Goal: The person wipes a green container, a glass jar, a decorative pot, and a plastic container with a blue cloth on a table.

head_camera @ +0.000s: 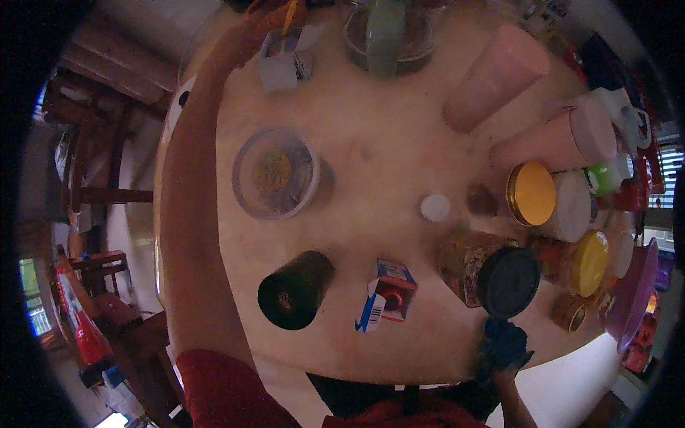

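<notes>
My left arm reaches along the table's left side. My left hand (257, 29) is at the top edge, blurred and partly cut off, beside an orange item (289, 13) and an open white carton (281, 64); its grip is unclear. At the table's near edge, my right hand (507, 365) is closed around a crumpled dark blue cloth (503, 342). Just beyond the cloth stands a clear jar (463, 262) with a black lid (508, 282) and brown contents.
Between my arms are a round clear plastic tub (275, 174), a dark green cylindrical container (297, 289), an open red-and-blue box (393, 294) and a white cap (435, 208). Pink tumblers (497, 77), a gold-lidded jar (531, 193) and a purple basin (634, 299) line the right. A bowl (417, 35) stands at the far side.
</notes>
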A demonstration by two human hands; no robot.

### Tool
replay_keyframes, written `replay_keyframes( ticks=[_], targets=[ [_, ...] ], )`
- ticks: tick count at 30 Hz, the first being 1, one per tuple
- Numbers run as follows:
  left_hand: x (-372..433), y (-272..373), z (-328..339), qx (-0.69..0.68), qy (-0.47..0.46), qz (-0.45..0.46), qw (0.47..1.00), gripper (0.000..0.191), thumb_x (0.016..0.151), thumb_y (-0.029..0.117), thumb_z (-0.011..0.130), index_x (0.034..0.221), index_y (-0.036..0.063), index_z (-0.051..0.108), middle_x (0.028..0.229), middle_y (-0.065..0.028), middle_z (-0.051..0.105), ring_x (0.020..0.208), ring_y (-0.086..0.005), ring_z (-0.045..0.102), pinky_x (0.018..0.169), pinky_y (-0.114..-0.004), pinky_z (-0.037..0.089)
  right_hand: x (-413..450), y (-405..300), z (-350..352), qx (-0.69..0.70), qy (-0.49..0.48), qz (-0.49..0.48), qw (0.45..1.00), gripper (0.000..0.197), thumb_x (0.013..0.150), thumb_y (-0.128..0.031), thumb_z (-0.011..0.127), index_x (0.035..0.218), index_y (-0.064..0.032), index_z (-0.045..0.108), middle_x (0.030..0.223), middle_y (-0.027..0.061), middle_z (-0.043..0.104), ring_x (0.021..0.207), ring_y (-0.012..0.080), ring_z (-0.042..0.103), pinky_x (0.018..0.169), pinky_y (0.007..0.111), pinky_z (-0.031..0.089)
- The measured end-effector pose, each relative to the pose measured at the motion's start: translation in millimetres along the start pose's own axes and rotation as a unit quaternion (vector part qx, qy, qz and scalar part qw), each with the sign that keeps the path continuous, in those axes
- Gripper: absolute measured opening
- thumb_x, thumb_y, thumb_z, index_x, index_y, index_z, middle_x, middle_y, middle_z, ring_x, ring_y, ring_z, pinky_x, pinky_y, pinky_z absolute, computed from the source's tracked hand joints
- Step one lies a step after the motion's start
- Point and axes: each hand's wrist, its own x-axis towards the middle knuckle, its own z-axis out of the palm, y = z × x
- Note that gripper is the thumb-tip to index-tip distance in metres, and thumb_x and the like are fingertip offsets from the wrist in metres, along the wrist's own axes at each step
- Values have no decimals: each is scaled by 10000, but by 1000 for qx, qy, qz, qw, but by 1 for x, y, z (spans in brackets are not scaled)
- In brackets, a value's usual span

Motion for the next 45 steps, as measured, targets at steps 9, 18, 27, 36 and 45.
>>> replay_keyframes(
  ticks=[9, 18, 27, 36, 45],
  targets=[
    [-25, -5, 17, 296, 72, -9, 952, 300, 890, 285, 454, 1174, 193, 483, 898, -196, 639, 819, -401, 615, 676, -511, 478, 0, 3, 5, 3, 11, 8, 1000, 337, 817, -147, 503, 1137, -69, 573, 1124, 132, 584, 1015, 303, 552, 899, 385, 430],
    [-141, -7, -66, 267, 149, -60, 950, 294, 769, 349, 638, 953, 120, 619, 888, -170, 602, 911, -362, 568, 761, -459, 467, -29, 26, 28, 22, 58, -3, 998, 340, 843, -154, 481, 1162, -70, 560, 1167, 132, 569, 1049, 296, 543, 931, 379, 413],
    [-353, 118, -161, -26, 177, 99, 979, 391, 721, 229, 733, 1002, 17, 562, 851, -120, 580, 781, -268, 547, 697, -356, 450, -27, 34, 57, 94, 213, -56, 971, 283, 881, -115, 478, 1137, -38, 572, 1186, 147, 568, 1058, 311, 533, 1003, 486, 315],
    [-462, 285, -123, -349, -32, 24, 936, 369, 765, 174, 707, 1027, -15, 528, 880, -73, 580, 745, -133, 513, 669, -265, 434, -21, -8, 15, 504, 121, 128, 845, 260, 845, -84, 503, 1084, -10, 571, 1005, 74, 603, 888, 170, 559, 786, 315, 472],
    [-509, 382, -55, -455, -78, 36, 886, 322, 786, 120, 672, 1049, 6, 525, 947, -82, 586, 867, -152, 547, 760, -290, 446, -87, -99, -93, 504, 290, -155, 799, 254, 776, -125, 606, 1008, -23, 599, 1227, 152, 506, 1090, 296, 494, 923, 416, 391]
  ],
)
